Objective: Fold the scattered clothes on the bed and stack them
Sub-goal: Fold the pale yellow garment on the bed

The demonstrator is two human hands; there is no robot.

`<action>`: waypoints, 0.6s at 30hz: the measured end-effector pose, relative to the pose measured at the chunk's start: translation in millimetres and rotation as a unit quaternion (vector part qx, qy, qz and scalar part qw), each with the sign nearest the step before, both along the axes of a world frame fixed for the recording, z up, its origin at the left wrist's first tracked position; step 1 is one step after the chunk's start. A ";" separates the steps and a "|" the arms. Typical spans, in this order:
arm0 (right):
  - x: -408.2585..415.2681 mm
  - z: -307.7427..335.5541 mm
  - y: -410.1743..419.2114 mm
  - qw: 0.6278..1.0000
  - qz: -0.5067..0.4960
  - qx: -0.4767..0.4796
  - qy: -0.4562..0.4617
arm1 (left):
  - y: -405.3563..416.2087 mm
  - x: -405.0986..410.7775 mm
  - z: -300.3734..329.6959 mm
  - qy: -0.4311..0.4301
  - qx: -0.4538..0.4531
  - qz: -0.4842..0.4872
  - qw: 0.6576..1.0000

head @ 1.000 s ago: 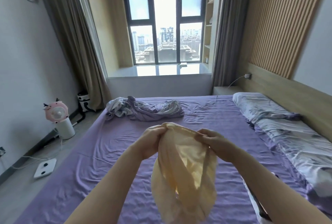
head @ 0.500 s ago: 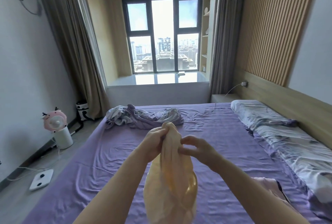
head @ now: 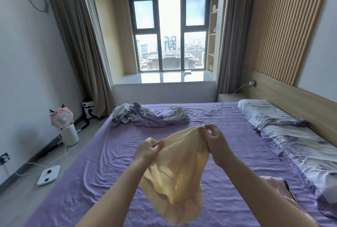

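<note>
A thin pale yellow garment (head: pixel 179 170) hangs in the air over the purple bed sheet (head: pixel 102 163). My left hand (head: pixel 147 149) pinches its upper edge on the left. My right hand (head: pixel 214 140) grips the same edge higher up on the right, so the edge slopes up to the right. The rest of the cloth droops loosely between my forearms. A pale pink garment (head: pixel 280 192) with a dark edge lies on the bed by my right forearm, partly hidden by it.
A crumpled purple and grey heap of cloth (head: pixel 151 115) lies at the far side of the bed. Patterned pillows (head: pixel 284 130) line the right side by the wooden headboard. On the floor to the left stand a pink fan (head: pixel 63 122) and a white scale (head: pixel 48 174).
My hands have drawn apart along the yellow garment's top edge, spreading it from a narrow bunch into a wider sheet. My right hand has risen and shut on the edge.
</note>
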State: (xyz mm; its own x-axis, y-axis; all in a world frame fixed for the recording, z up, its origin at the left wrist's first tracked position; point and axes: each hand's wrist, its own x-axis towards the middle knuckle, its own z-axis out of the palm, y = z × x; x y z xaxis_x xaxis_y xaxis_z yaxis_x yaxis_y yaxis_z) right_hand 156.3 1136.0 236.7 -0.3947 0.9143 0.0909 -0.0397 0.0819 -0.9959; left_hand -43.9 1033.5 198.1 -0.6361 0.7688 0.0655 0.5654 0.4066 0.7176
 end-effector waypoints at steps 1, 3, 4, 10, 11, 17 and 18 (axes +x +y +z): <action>-1.2 0.5 -0.4 1.000 -0.009 0.008 -0.008 | -4.9 1.9 -2.5 0.041 -0.003 0.021 0.999; -4.6 -0.8 -3.4 0.998 -0.019 0.037 -0.036 | -16.2 17.0 -6.9 0.066 0.091 0.023 0.993; -6.6 -1.9 -6.2 0.997 -0.019 0.057 -0.057 | -23.2 30.9 -9.5 0.038 0.152 0.000 0.988; -9.4 -19.4 -23.0 0.996 0.000 0.036 -0.078 | -41.9 108.3 -60.9 -0.043 0.058 -0.154 0.985; -5.3 -20.1 -22.5 0.996 -0.011 0.035 -0.081 | -40.2 109.0 -67.5 -0.059 0.063 -0.134 0.987; 41.1 -70.4 -46.4 0.980 0.043 0.102 -0.164 | -28.1 98.3 -59.2 -0.318 0.102 -0.058 0.941; 46.7 -85.7 -56.9 0.972 0.074 0.112 -0.192 | -26.2 99.1 -55.9 -0.377 0.092 -0.058 0.920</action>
State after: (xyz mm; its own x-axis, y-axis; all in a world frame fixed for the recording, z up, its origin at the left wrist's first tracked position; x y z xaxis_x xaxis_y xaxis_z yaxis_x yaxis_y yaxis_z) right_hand 203.1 1079.1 151.0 -0.5648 0.8191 0.1007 0.3041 0.3200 -0.8973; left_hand 55.2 1007.2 142.2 -0.4689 0.8542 -0.2248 -0.0905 0.2067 0.9742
